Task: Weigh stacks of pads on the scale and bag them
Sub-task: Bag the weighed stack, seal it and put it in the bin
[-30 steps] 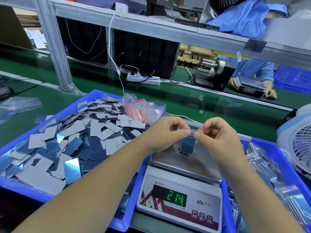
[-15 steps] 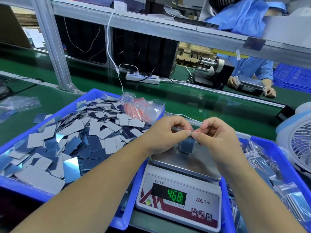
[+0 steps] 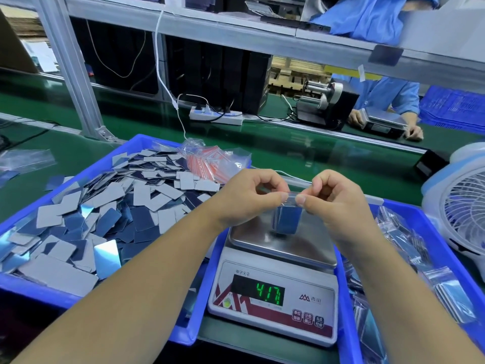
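- Clear plastic: the small zip bag [image 3: 288, 214] hangs between your two hands over the scale [image 3: 275, 287], a blue stack of pads [image 3: 286, 222] showing through it
- Left hand [image 3: 250, 197]: fingers curled, thumb and forefinger pinching the left end of the bag's top strip
- Right hand [image 3: 334, 199]: fingers curled, thumb and forefinger pinching the right end of the same strip; the two thumb tips sit just apart, the strip stretched between them
- Long axis of the strip: left to right, level, running straight from one pinch to the other; the stack hangs directly below it, so the load lies under the grip and not to either side
- Foot of the bag: at or just above the steel pan [image 3: 301, 245]; whether it bears down on it, you cannot tell from this view, though the display [image 3: 270, 294] shows lit green digits
- Step in hand, as a judgement: closing the zip; the press would travel along the strip, and neither hand is clearly nearer
- Blue tray, left [image 3: 162, 334]: heaped with loose pads [image 3: 105, 214], grey and blue, and a packet of empty bags with red strips [image 3: 210, 161] at its far edge
- Blue tray, right [image 3: 409, 210]: filled bags [image 3: 446, 290] lie in it, just beside your right forearm, the likely place for this bag once sealed
- White fan [image 3: 462, 203]: stands at the far right, beyond that tray
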`<state>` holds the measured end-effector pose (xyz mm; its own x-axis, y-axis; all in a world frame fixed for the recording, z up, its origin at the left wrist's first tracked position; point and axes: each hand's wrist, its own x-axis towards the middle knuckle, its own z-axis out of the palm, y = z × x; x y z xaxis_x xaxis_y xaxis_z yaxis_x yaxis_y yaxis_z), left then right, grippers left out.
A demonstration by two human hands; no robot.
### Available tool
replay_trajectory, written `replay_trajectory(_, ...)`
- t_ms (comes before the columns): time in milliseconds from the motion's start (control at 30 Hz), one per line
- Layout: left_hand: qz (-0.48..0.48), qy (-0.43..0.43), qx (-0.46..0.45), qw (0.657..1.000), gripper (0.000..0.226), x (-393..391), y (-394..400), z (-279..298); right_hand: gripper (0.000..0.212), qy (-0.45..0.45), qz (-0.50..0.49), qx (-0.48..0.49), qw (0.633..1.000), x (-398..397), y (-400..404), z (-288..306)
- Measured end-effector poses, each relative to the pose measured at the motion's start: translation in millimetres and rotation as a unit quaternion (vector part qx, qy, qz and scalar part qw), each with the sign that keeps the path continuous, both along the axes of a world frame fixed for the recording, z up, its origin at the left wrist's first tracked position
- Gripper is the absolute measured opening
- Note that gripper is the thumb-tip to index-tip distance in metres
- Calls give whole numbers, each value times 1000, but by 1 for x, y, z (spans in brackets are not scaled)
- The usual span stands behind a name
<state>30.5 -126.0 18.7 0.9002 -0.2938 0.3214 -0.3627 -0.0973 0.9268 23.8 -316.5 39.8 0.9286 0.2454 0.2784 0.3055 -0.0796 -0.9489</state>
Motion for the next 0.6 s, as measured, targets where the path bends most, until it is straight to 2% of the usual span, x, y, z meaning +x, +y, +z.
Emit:
replay_trajectory(300, 2, -33, 28, 999, 7, 1, 3, 1, 38, -23, 10, -18, 1000, 0, 1, 0)
replay_trajectory(500, 14, -13, 20, 1000, 8, 3, 11, 3, 47, -25, 10, -19, 999, -1, -5, 8)
replay_trajectory(600, 3, 3, 16, 1000, 10, 4, 13, 3, 44, -11, 13, -1, 1000, -1, -7, 8)
